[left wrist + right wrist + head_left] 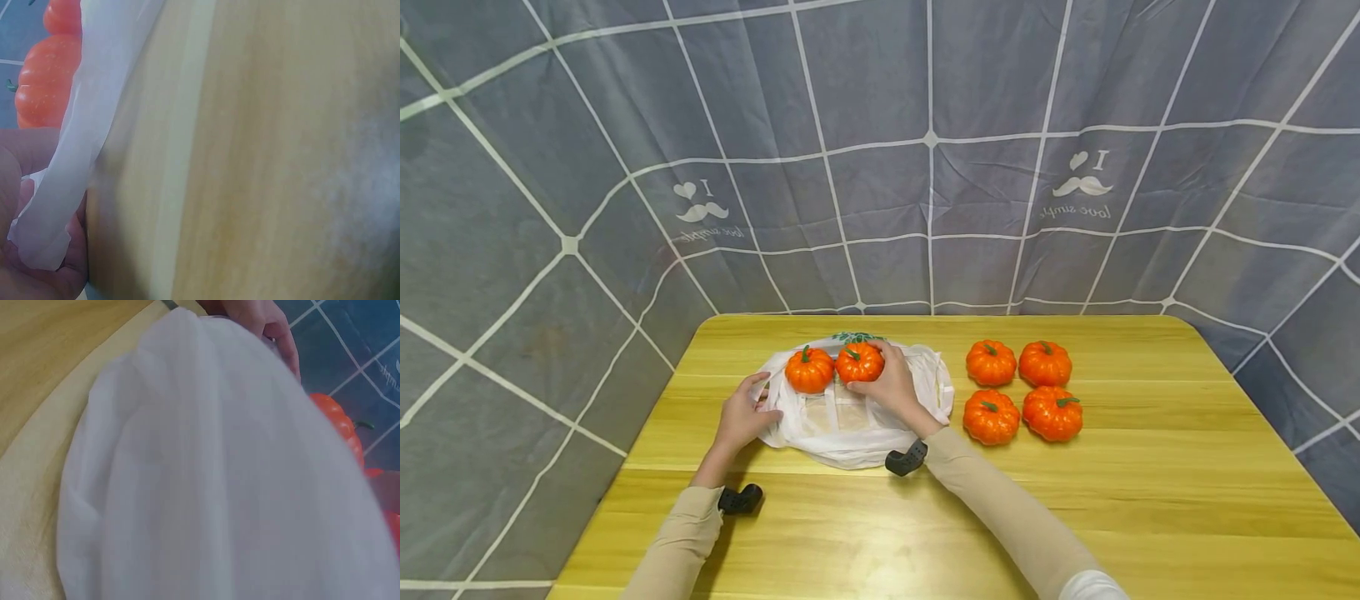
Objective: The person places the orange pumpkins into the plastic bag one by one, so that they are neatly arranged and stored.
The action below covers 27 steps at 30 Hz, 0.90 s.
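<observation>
A white plastic bag (842,447) with a green print lies on the table, with two orange toy pumpkins on it. My left hand (739,423) holds the bag's left edge; in the left wrist view, the thin plastic (103,81) passes between thumb and fingers. My right hand (891,385) grips the right-hand pumpkin (854,364), thumb at its near side and fingers at its far right. Close beside it sits the other pumpkin (809,372), green stem up. The bag (187,469) fills most of the right wrist view and hides nearly all of the right hand there.
Several more pumpkins stand grouped right of the bag, among them a front-right one (1051,417) and a back-left one (989,367). The wooden table (1120,500) runs back to a grey curtain (880,192) with white lines, which also hangs along both sides.
</observation>
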### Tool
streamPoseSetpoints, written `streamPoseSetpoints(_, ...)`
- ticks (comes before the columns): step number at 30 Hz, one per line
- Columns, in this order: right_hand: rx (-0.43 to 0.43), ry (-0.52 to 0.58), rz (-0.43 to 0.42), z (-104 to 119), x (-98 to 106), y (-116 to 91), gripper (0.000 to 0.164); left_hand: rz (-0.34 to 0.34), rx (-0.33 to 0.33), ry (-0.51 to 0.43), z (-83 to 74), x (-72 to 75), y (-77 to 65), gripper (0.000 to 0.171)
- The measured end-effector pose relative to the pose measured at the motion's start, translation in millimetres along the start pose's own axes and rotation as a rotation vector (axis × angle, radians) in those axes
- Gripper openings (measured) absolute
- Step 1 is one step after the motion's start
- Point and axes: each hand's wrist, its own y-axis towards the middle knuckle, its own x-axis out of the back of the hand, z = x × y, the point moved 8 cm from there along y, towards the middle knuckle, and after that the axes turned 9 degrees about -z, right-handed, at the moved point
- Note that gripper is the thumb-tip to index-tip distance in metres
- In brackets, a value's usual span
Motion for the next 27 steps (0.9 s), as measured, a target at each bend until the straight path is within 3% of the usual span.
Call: streamPoseSetpoints(27,0.023,-0.036,0.014,-6.8,-10.0,-0.2,0.076,-0.001,0.012,-0.004,2.6,-0.9,-1.0,0.071)
